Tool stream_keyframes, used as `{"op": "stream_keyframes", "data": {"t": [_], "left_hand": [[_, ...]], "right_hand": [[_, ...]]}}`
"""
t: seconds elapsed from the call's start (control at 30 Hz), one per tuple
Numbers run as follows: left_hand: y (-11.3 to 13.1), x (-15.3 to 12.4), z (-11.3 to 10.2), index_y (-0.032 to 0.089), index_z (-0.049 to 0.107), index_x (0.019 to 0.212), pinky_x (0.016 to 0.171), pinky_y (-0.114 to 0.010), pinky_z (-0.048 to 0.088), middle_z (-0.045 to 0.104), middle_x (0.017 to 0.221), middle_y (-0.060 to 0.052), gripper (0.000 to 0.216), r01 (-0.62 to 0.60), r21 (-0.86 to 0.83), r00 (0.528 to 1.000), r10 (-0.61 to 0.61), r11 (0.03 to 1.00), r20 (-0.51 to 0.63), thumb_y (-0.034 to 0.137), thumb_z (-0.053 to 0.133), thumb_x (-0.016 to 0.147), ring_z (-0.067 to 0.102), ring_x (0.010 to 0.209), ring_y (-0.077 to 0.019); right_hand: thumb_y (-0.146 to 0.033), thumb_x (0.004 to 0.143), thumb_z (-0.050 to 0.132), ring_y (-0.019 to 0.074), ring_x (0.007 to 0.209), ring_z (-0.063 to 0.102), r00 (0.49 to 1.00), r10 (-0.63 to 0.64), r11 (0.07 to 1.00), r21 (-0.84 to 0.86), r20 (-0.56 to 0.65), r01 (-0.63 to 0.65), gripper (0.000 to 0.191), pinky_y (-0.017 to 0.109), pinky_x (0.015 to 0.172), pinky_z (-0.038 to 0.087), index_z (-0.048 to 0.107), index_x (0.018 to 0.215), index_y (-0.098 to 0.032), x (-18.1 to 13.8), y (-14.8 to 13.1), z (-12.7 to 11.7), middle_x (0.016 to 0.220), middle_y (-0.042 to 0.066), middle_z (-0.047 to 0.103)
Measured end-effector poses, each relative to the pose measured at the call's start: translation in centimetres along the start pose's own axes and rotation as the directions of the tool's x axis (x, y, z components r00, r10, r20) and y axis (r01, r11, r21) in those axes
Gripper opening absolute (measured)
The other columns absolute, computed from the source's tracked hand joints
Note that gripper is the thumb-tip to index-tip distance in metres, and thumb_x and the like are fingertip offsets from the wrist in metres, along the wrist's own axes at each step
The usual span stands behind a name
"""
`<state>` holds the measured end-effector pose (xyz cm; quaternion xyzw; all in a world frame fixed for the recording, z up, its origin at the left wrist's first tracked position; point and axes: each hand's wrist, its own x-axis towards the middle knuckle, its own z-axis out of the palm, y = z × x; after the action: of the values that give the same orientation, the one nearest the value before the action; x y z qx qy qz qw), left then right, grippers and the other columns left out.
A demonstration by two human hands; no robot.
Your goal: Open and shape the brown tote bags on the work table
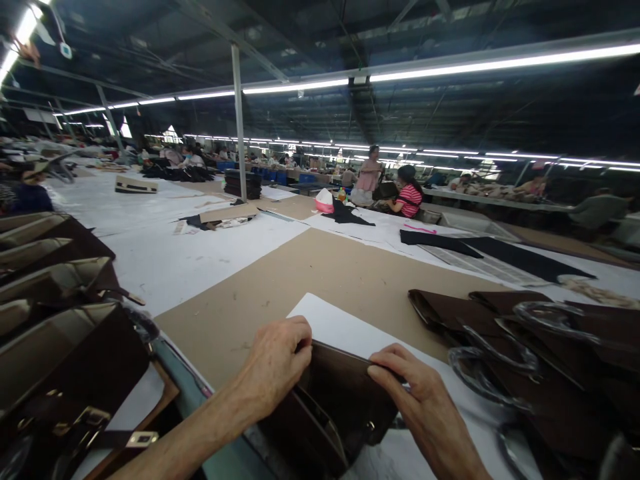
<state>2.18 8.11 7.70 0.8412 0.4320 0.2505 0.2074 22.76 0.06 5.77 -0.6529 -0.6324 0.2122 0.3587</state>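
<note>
- Location: dark brown, leather-like bag is between both hands, at the near side of the bench with brown and white coverings.
- Fingers: left hand and right hand each pinch the upper edge of one panel.
- Handling: probably light; panel appears pliable, fairly smooth, liable to crease.
- Grip: hold both ends of the edge; avoid the small, shiny metal fitting.
- Limits: frame cuts off the bag's base; interior is too dark to read; support beneath cannot be determined.
</note>
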Motion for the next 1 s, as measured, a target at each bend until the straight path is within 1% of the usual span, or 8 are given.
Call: {"op": "stream_keyframes", "data": {"t": [0.13,0.23,0.33,0.47,0.57,0.73,0.87,1.0], "left_hand": [[0.1,-0.1,0.0,0.016,0.039,0.054,0.060,-0.022,0.029,0.052,0.063,0.002,0.014,-0.004,-0.005,1.000,0.004,1.000,0.004,0.008,0.044,0.064,0.046,0.062,-0.0107],[0.1,-0.1,0.0,0.016,0.040,0.055,0.060,-0.022,0.030,0.053,0.064,0.002,0.013,-0.019,-0.013,1.000,0.019,1.000,0.007,0.008,0.044,0.064,0.047,0.062,-0.0107],[0.0,0.0,0.0,0.016,0.040,0.054,0.060,-0.022,0.030,0.053,0.063,0.002,0.013,-0.019,-0.015,1.000,0.019,1.000,0.012,0.008,0.043,0.064,0.047,0.062,-0.0110],[-0.1,-0.1,0.0,0.016,0.042,0.054,0.060,-0.022,0.032,0.053,0.064,0.002,0.013,-0.024,-0.017,1.000,0.024,1.000,0.018,0.008,0.043,0.065,0.048,0.062,-0.0115],[-0.2,-0.1,-0.1,0.017,0.045,0.056,0.061,-0.022,0.033,0.055,0.065,0.001,0.013,-0.023,-0.023,1.000,0.024,0.999,0.020,0.008,0.043,0.065,0.049,0.063,-0.0120],[-0.4,-0.4,-0.3,0.016,0.048,0.056,0.064,-0.022,0.035,0.058,0.069,0.001,0.014,-0.051,-0.056,0.998,0.053,0.997,0.025,0.008,0.045,0.068,0.051,0.066,-0.0124],[-0.4,-0.6,-0.4,0.016,0.049,0.058,0.065,-0.022,0.036,0.058,0.071,0.000,0.015,-0.068,-0.050,0.997,0.069,0.996,0.023,0.008,0.045,0.069,0.052,0.068,-0.0126],[-0.3,-0.5,-0.5,0.016,0.049,0.058,0.064,-0.022,0.035,0.057,0.069,0.000,0.015,-0.059,-0.046,0.998,0.060,0.997,0.023,0.007,0.046,0.069,0.052,0.067,-0.0127]], "right_hand": [[-0.039,0.081,0.048,0.0154,0.075,0.052,0.999,0.032,0.998,-0.049,-0.010,-0.032,0.020,0.028,0.069,0.035,0.062,0.078,-0.024,0.2,-0.4,-0.1,0.081,-0.001,0.056],[-0.037,0.081,0.049,0.0152,0.076,0.052,0.999,0.039,0.987,-0.159,0.015,-0.036,0.020,0.028,0.070,0.034,0.062,0.072,-0.024,0.5,-1.2,-0.3,0.080,-0.002,0.057],[-0.035,0.082,0.048,0.0151,0.074,0.052,0.995,0.037,0.968,-0.252,0.092,-0.013,0.023,0.027,0.069,0.033,0.060,0.066,-0.023,1.2,-2.1,-0.2,0.074,-0.003,0.058],[-0.032,0.082,0.046,0.0135,0.062,0.049,0.979,0.061,0.968,-0.252,0.195,-0.010,0.025,0.025,0.056,0.031,0.056,0.061,-0.022,2.0,-3.0,0.1,0.060,-0.004,0.054],[-0.030,0.083,0.045,0.0140,0.063,0.051,0.983,0.038,0.956,-0.292,0.181,0.017,0.024,0.024,0.056,0.031,0.057,0.063,-0.023,2.0,-3.4,0.2,0.062,-0.005,0.057],[-0.035,0.087,0.043,0.0190,0.076,0.056,0.995,0.050,0.901,-0.433,0.086,-0.008,0.022,0.029,0.068,0.035,0.061,0.076,-0.029,1.0,-2.9,0.7,0.072,-0.004,0.064],[-0.038,0.090,0.040,0.0195,0.078,0.057,0.993,0.048,0.883,-0.470,0.108,0.008,0.024,0.030,0.070,0.035,0.061,0.081,-0.031,0.7,-2.5,0.9,0.076,-0.004,0.065],[-0.039,0.091,0.037,0.0193,0.074,0.058,0.991,0.027,0.830,-0.555,0.135,0.053,0.028,0.029,0.064,0.033,0.059,0.075,-0.029,1.0,-3.0,0.9,0.072,-0.003,0.064]]}}
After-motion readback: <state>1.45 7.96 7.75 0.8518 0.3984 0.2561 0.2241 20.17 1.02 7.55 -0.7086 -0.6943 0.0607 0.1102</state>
